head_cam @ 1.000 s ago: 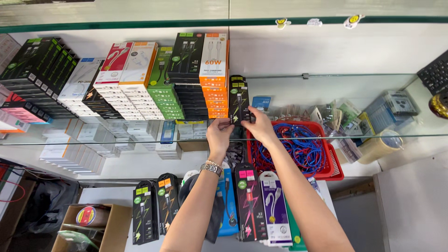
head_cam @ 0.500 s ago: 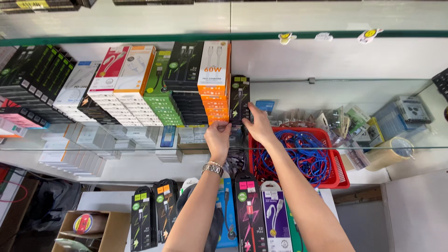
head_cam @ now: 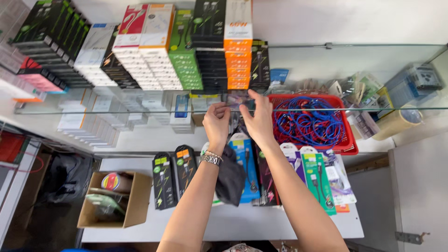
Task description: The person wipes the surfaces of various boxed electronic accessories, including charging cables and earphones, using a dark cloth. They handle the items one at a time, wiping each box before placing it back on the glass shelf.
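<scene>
My left hand (head_cam: 216,122) and my right hand (head_cam: 257,120) meet just below the front edge of the glass shelf (head_cam: 140,111). Between their fingertips is a small, blurred dark packet (head_cam: 239,100), pinched from both sides. A dark cloth (head_cam: 232,179) hangs below my left wrist, which wears a metal bracelet (head_cam: 211,158). On the shelf above my hands, a black cable box (head_cam: 260,65) stands against a stack of orange boxes (head_cam: 238,65). Neither hand touches it.
Rows of green, white and black boxes (head_cam: 140,60) fill the shelf's left. A red basket (head_cam: 346,145) of blue cables sits right of my hands, with a tape roll (head_cam: 396,122) beyond. Hanging cable packs (head_cam: 172,179) lie on the white table (head_cam: 233,224). A cardboard box (head_cam: 135,205) stands lower left.
Both hands have drawn back and down from the black box beside the orange stack, leaving it on the shelf. They now meet at the shelf's front edge around a small packet.
</scene>
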